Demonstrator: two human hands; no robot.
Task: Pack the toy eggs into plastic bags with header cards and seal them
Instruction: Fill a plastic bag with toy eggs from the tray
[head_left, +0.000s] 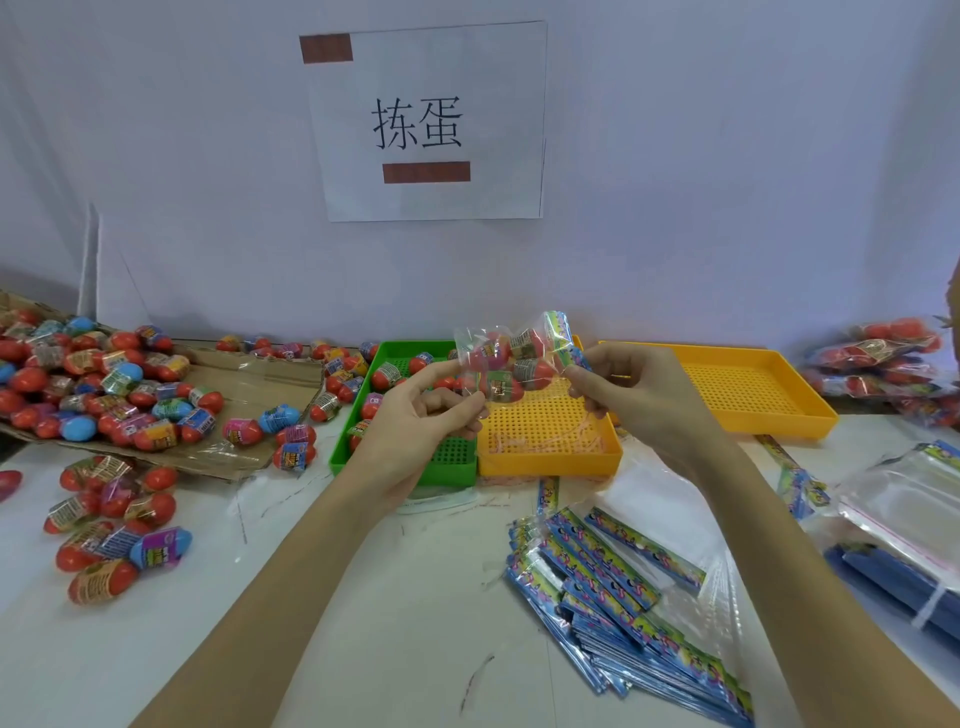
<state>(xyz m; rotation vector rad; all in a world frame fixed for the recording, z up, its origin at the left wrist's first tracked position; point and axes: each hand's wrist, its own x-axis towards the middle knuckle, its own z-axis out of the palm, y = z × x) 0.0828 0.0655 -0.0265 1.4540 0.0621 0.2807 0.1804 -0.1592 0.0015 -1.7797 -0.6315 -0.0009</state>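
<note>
Above the yellow tray (545, 457), the left hand (415, 415) pinches the filled plastic bag (501, 364) of toy eggs, right hand (628, 389) pinching its header card (558, 327); sealing seems underway; next, press the flap shut.

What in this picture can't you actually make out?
- Eggs in the held bag: count unclear in the head view; crinkled plastic and overlap blur them.
- Whether that bag is sealed: the right hand covers its header end.
- Print on the header cards: too small.
- Green tray: the left hand hides part of it.
</note>
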